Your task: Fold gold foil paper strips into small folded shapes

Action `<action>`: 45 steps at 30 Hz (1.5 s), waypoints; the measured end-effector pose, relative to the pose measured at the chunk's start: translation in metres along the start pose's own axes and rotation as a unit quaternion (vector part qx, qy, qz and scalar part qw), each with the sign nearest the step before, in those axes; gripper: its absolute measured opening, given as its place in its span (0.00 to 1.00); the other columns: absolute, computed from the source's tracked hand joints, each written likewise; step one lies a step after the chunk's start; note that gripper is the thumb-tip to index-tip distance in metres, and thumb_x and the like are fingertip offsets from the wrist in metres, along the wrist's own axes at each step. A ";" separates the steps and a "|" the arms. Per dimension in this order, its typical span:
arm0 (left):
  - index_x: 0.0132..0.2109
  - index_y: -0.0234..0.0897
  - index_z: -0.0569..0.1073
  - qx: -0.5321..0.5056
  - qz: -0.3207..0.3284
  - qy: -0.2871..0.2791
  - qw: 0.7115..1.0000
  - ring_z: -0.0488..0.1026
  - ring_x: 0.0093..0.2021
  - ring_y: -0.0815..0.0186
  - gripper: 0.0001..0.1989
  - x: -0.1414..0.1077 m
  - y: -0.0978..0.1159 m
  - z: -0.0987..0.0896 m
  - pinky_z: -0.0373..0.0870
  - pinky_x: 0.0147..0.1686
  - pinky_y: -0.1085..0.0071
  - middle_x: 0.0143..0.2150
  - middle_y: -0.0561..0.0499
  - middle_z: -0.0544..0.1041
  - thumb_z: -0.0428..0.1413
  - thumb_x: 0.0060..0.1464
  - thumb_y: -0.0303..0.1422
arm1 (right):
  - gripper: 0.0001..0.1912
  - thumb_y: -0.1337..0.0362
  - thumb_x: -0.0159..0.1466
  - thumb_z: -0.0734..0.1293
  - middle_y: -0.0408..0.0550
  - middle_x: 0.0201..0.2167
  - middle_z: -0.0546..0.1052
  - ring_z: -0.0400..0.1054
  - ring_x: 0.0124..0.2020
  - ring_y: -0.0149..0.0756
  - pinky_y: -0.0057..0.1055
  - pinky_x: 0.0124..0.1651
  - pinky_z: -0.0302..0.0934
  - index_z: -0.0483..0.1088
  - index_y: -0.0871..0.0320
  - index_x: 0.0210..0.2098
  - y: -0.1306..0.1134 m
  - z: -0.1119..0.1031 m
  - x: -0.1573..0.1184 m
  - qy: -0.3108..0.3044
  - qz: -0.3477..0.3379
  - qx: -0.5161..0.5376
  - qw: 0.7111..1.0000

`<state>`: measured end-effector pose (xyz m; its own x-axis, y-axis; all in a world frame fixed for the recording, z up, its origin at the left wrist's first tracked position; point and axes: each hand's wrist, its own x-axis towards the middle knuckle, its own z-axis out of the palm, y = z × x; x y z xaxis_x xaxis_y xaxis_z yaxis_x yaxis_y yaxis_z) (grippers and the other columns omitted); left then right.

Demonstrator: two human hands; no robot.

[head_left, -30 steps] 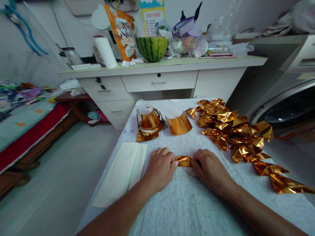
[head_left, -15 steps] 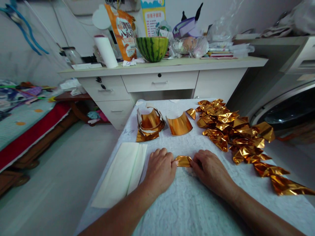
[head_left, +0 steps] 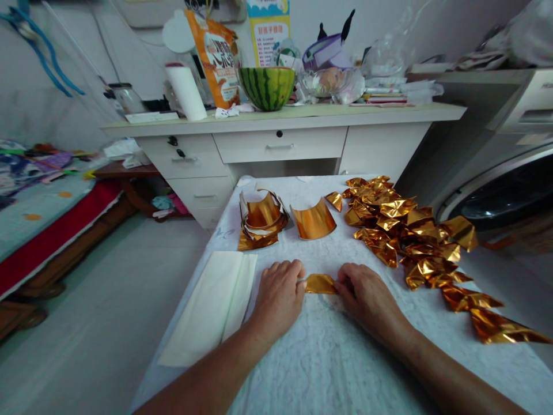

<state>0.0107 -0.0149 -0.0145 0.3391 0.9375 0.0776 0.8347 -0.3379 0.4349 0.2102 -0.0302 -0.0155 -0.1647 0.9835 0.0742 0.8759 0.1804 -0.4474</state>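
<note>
Between my two hands, low over the cloth-covered table, a small strip of gold foil paper (head_left: pixel 320 283) is stretched sideways. My left hand (head_left: pixel 280 291) pinches its left end, fingers curled. My right hand (head_left: pixel 367 291) grips the right end between thumb and fingers. Beyond them stands a curved gold foil sheet (head_left: pixel 314 221), and to its left is a curled stack of gold foil sheets (head_left: pixel 263 216) with white backs. A heap of folded gold foil pieces (head_left: pixel 406 230) spreads along the table's right side, with one small folded piece (head_left: pixel 334 201) apart from it.
Left of my hands lies folded pale paper (head_left: pixel 211 305) on the table (head_left: pixel 302 363). A white desk (head_left: pixel 280 144) stands behind, bearing a watermelon half (head_left: pixel 268 87), an orange bag (head_left: pixel 218 63) and a white roll (head_left: pixel 185 92). A washing machine (head_left: pixel 518 132) is at right, a bed (head_left: pixel 56 219) at left.
My left hand has shifted slightly left, and more of the foil strip shows between my hands. The strip looks smoother and flatter. My right hand stays almost in place.
</note>
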 end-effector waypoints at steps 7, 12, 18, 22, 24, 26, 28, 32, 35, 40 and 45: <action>0.38 0.42 0.73 -0.058 0.037 -0.023 0.997 0.68 0.44 0.62 0.10 0.003 -0.003 0.000 0.59 0.44 0.65 0.38 0.52 0.72 0.48 0.59 0.25 | 0.12 0.69 0.68 0.57 0.48 0.31 0.71 0.64 0.34 0.37 0.33 0.38 0.55 0.70 0.57 0.33 0.006 0.003 0.000 -0.002 -0.095 0.030 0.995; 0.38 0.42 0.74 -0.062 0.036 -0.018 0.997 0.67 0.45 0.62 0.12 0.004 -0.005 0.001 0.59 0.44 0.65 0.38 0.52 0.73 0.49 0.55 0.22 | 0.12 0.74 0.66 0.58 0.47 0.32 0.71 0.62 0.36 0.37 0.33 0.39 0.53 0.71 0.57 0.33 0.002 0.003 -0.001 -0.022 -0.117 0.001 0.993; 0.38 0.41 0.73 -0.062 0.039 -0.014 0.997 0.68 0.44 0.60 0.03 0.004 -0.004 0.001 0.60 0.43 0.65 0.39 0.52 0.73 0.57 0.55 0.33 | 0.09 0.71 0.65 0.59 0.49 0.34 0.72 0.62 0.36 0.39 0.35 0.38 0.51 0.70 0.58 0.33 -0.017 -0.003 0.002 -0.051 -0.067 -0.088 0.993; 0.37 0.41 0.73 -0.050 0.031 0.002 0.998 0.68 0.43 0.60 0.06 0.004 -0.002 0.004 0.59 0.41 0.65 0.37 0.53 0.73 0.61 0.52 0.36 | 0.08 0.64 0.66 0.61 0.50 0.36 0.73 0.63 0.37 0.41 0.35 0.37 0.50 0.70 0.57 0.33 -0.028 -0.005 0.008 -0.068 -0.044 -0.139 0.987; 0.37 0.41 0.73 -0.050 0.028 0.001 0.998 0.68 0.43 0.60 0.06 0.005 -0.002 0.004 0.59 0.41 0.65 0.38 0.53 0.73 0.61 0.52 0.35 | 0.09 0.61 0.67 0.60 0.51 0.37 0.73 0.64 0.37 0.42 0.36 0.37 0.50 0.69 0.57 0.34 -0.031 -0.004 0.010 -0.068 -0.038 -0.160 0.984; 0.37 0.42 0.73 -0.054 0.026 -0.005 0.998 0.68 0.43 0.61 0.04 0.005 -0.002 0.003 0.59 0.41 0.66 0.38 0.54 0.73 0.60 0.53 0.34 | 0.11 0.60 0.68 0.59 0.51 0.37 0.73 0.64 0.38 0.43 0.36 0.37 0.50 0.69 0.57 0.34 -0.033 -0.001 0.010 -0.060 -0.035 -0.176 0.982; 0.37 0.42 0.73 -0.058 0.028 -0.018 0.998 0.68 0.42 0.61 0.03 0.006 -0.004 0.001 0.60 0.41 0.67 0.38 0.54 0.74 0.59 0.54 0.32 | 0.11 0.59 0.67 0.60 0.51 0.37 0.73 0.64 0.38 0.44 0.37 0.38 0.50 0.69 0.57 0.34 -0.034 0.001 0.009 -0.045 -0.030 -0.185 0.981; 0.38 0.43 0.75 -0.077 0.051 -0.053 0.994 0.69 0.41 0.64 0.06 0.009 -0.012 -0.004 0.61 0.41 0.69 0.37 0.54 0.74 0.55 0.55 0.28 | 0.13 0.56 0.67 0.60 0.50 0.35 0.73 0.65 0.38 0.45 0.38 0.39 0.50 0.69 0.57 0.34 -0.037 0.006 0.007 -0.020 -0.015 -0.190 0.981; 0.40 0.43 0.75 -0.087 0.074 -0.072 0.991 0.70 0.39 0.65 0.11 0.011 -0.017 -0.009 0.62 0.41 0.71 0.36 0.54 0.74 0.52 0.54 0.24 | 0.15 0.53 0.67 0.59 0.50 0.35 0.72 0.65 0.38 0.46 0.39 0.39 0.50 0.69 0.57 0.33 -0.038 0.008 0.007 -0.007 -0.014 -0.194 0.981; 0.42 0.42 0.76 -0.094 0.088 -0.095 0.987 0.70 0.39 0.65 0.16 0.013 -0.018 -0.014 0.62 0.40 0.71 0.36 0.53 0.74 0.50 0.52 0.21 | 0.14 0.53 0.66 0.61 0.51 0.34 0.72 0.64 0.37 0.45 0.39 0.39 0.50 0.67 0.57 0.33 -0.037 0.012 0.006 0.007 -0.012 -0.186 0.982; 0.40 0.41 0.76 -0.095 0.093 -0.103 0.986 0.70 0.37 0.65 0.15 0.014 -0.017 -0.018 0.62 0.39 0.72 0.35 0.53 0.73 0.49 0.52 0.20 | 0.09 0.57 0.65 0.62 0.51 0.36 0.70 0.63 0.39 0.45 0.39 0.40 0.52 0.66 0.57 0.37 -0.034 0.014 0.003 0.024 -0.003 -0.152 0.988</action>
<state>-0.0069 0.0055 -0.0051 0.5766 0.8170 -0.0033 0.6598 -0.4633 0.5917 0.1736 -0.0336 -0.0122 -0.1556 0.9804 0.1211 0.9718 0.1739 -0.1592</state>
